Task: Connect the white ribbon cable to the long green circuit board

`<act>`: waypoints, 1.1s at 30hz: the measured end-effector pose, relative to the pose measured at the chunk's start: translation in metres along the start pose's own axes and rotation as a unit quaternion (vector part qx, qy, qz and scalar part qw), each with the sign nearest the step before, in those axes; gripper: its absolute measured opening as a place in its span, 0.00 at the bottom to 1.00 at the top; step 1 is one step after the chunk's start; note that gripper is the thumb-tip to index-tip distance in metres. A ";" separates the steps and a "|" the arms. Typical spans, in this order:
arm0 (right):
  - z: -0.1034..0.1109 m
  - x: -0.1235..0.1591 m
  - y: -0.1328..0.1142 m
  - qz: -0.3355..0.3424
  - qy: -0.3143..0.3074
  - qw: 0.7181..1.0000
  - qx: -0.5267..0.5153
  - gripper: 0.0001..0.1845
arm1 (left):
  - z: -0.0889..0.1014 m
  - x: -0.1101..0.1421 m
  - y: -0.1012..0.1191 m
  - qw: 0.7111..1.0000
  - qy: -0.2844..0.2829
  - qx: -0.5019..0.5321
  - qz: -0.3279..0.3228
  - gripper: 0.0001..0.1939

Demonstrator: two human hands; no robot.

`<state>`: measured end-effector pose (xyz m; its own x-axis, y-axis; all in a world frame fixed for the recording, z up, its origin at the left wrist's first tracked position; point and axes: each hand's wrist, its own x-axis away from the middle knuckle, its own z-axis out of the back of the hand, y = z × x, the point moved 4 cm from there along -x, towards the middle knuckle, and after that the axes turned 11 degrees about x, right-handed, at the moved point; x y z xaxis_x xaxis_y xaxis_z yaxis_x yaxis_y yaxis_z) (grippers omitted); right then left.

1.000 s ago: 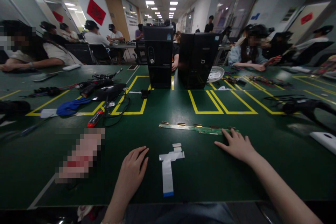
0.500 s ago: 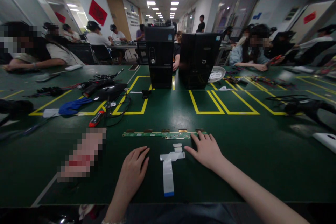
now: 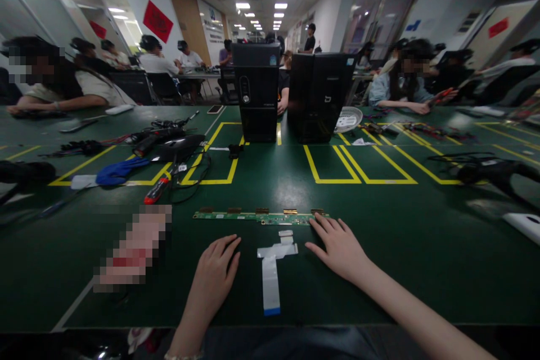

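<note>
A long, narrow green circuit strip point(image 3: 257, 216) with several gold connectors lies crosswise on the green table point(image 3: 379, 270) in front of me. My right hand point(image 3: 340, 247) rests flat beside its right end, fingers spread, fingertips touching the strip. A white flat ribbon cable point(image 3: 270, 273) with a blue tip lies just below the strip, between my hands. My left hand point(image 3: 217, 267) lies palm down on the table to the left of the cable, fingers together and stretched, holding nothing.
Two black computer towers point(image 3: 255, 90) point(image 3: 318, 95) stand at the table's middle back. Tools, a red-handled screwdriver point(image 3: 155, 191), a blue glove point(image 3: 118, 171) and cables lie at the left. A white basket point(image 3: 346, 119) and more cables lie at the right. Other people sit around the tables.
My right hand has slid the green strip leftward from the right side of the table to just above the ribbon cable. My left hand has stayed in place.
</note>
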<state>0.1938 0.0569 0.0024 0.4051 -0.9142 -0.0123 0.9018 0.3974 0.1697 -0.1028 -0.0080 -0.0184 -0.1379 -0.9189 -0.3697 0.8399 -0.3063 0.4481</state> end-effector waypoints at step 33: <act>-0.006 -0.016 0.007 0.190 0.063 0.974 -0.109 0.28 | -0.015 -0.013 0.070 0.995 -0.035 0.041 -0.084 0.18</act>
<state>0.1941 0.0750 -0.0021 0.7189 -0.6860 -0.1122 0.6878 0.7254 -0.0283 -0.0342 -0.0139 0.0054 -0.3107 -0.8671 -0.3894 0.7568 -0.4735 0.4505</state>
